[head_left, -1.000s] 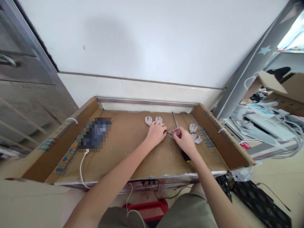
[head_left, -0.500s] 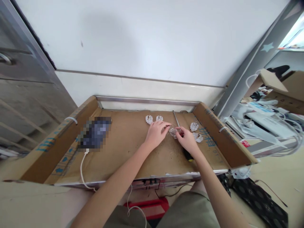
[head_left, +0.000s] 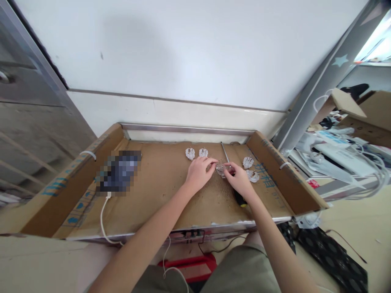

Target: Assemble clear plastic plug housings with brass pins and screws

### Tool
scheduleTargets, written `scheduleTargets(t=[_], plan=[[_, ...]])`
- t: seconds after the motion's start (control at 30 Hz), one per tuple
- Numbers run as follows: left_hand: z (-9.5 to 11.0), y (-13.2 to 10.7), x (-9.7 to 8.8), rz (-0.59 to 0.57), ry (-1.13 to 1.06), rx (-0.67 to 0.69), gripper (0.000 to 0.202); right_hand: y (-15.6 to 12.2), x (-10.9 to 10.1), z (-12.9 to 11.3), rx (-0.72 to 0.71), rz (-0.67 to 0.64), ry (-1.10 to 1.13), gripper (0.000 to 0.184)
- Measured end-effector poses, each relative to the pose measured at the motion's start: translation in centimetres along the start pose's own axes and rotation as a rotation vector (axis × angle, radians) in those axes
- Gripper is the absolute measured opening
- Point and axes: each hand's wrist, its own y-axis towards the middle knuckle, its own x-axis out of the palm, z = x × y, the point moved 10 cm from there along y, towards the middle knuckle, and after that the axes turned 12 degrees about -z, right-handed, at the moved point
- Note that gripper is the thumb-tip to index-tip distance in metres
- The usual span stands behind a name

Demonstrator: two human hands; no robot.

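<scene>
Between my fingertips, low over the cardboard, is a clear plastic plug part. My left hand pinches at its left side, thumb and forefinger close together. From the right, my right hand grips the same part with bent fingers. Just behind my left hand lie two clear plugs with metal pins, one at the left and another partly covered by the hand. Right of my right hand are a clear plug and a further clear piece. A screwdriver lies beneath my right hand, its shaft pointing away.
The cardboard-lined tray has raised side walls. At its left lies a blurred-out dark device with a white cable running over the front edge. A white wall rises behind; cluttered shelving stands at right.
Both hands stay at the clear plug part, with only small finger shifts. The whole view has slid slightly; the plugs and screwdriver keep their places on the cardboard.
</scene>
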Motion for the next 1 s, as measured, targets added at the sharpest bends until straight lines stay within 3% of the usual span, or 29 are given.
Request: scheduleTargets(t=[0.4, 0.7, 1.0], plan=[[0.5, 0.1, -0.1, -0.007, -0.06, 0.025, 0.014, -0.2, -0.2, -0.4, -0.027, 0.016, 0.007, 0.036], [-0.6, 0.2, 0.6, -0.019, -0.267, -0.058, 0.008, -0.3, 0.0, -1.8, -0.114, -0.04, -0.046, 0.037], [0.5, 0.0, 1.0, -0.075, -0.092, -0.008, 0.012, -0.3, 0.4, -2.3, -0.148, -0.057, -0.1, 0.035]])
